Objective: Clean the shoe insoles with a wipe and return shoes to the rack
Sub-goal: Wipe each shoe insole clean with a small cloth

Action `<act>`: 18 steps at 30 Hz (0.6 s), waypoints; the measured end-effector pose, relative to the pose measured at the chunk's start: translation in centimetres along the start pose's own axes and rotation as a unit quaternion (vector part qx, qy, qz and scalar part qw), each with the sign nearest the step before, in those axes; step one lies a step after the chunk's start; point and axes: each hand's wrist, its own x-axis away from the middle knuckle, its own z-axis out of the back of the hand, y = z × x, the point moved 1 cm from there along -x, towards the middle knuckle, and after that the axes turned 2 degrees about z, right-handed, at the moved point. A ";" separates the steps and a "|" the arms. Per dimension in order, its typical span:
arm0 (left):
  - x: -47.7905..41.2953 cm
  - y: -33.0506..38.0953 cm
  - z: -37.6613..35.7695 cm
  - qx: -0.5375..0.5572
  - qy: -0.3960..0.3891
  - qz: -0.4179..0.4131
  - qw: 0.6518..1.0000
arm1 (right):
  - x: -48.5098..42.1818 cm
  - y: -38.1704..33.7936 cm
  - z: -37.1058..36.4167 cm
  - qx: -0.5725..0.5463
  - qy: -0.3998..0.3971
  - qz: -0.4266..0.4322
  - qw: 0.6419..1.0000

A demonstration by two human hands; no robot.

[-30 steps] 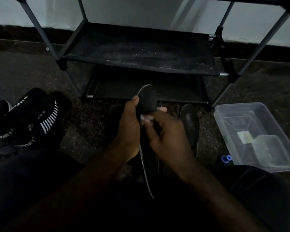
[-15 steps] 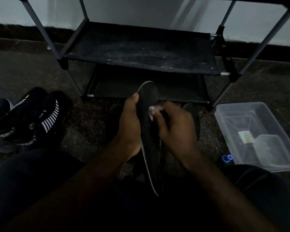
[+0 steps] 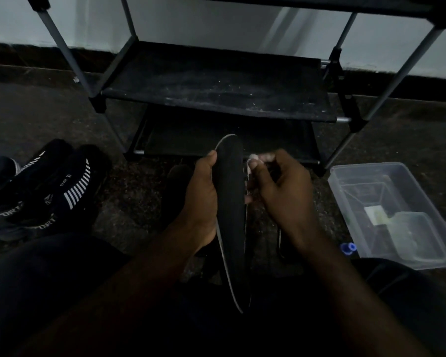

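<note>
Nearest, before the rack (image 3: 216,99): insole (image 3: 231,202) upright, gripped by left hand (image 3: 201,199); wipe (image 3: 253,157) pinched in right hand (image 3: 281,186) at its upper edge. Left of rack: shoes (image 3: 49,186) on floor, unshelved. Wiping seemingly midway; return pending.

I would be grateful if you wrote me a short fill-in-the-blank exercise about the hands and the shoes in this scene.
1. The left hand grips the dark ____.
2. The right hand pinches a white ____ by its right edge.
3. The striped shoes sit on the ____, not on the rack.

Missing words: insole; wipe; floor.
</note>
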 end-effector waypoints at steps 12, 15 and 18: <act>-0.4 0.1 0.0 0.052 -0.069 0.022 0.996 | 0.3 -0.5 0.3 -0.306 -0.052 -0.114 0.944; -0.6 0.1 0.1 0.046 -0.028 0.010 0.999 | 0.5 -0.9 0.1 -0.333 -0.052 -0.137 0.931; -0.4 0.0 0.0 0.062 -0.020 0.014 0.998 | 0.7 -1.0 -0.2 -0.369 -0.082 -0.166 0.911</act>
